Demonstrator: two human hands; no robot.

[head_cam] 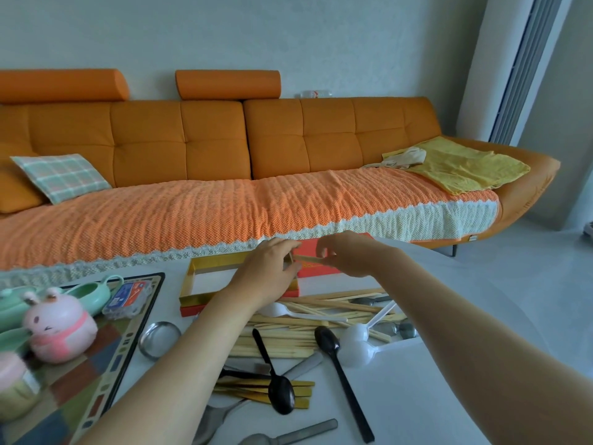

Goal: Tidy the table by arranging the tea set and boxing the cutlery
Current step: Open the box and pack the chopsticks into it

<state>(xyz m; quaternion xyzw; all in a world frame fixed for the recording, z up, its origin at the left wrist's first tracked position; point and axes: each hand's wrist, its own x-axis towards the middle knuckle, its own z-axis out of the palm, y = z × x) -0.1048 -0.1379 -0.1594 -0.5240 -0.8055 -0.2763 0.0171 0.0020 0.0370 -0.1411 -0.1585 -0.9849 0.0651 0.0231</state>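
Both hands reach over an open red box with a gold rim (189,277) at the table's far side. My left hand (266,271) and my right hand (346,255) together pinch a wooden chopstick (309,259) above the box. A red lid (313,269) lies beside the box, partly hidden by my hands. Below my arms lies a pile of wooden chopsticks (288,329), black spoons (327,340), white plastic spoons (357,340), gold-handled cutlery (301,391) and grey-handled pieces (306,428). Green tea cups (85,292) sit on a patterned tray (106,374) at the left.
A pink rabbit-shaped container (59,326), a small clear box with a blue-and-red label (128,298) and a pink-lidded jar (14,380) stand on the tray. A small metal dish (160,338) lies beside the tray. An orange sofa (224,200) runs behind the table.
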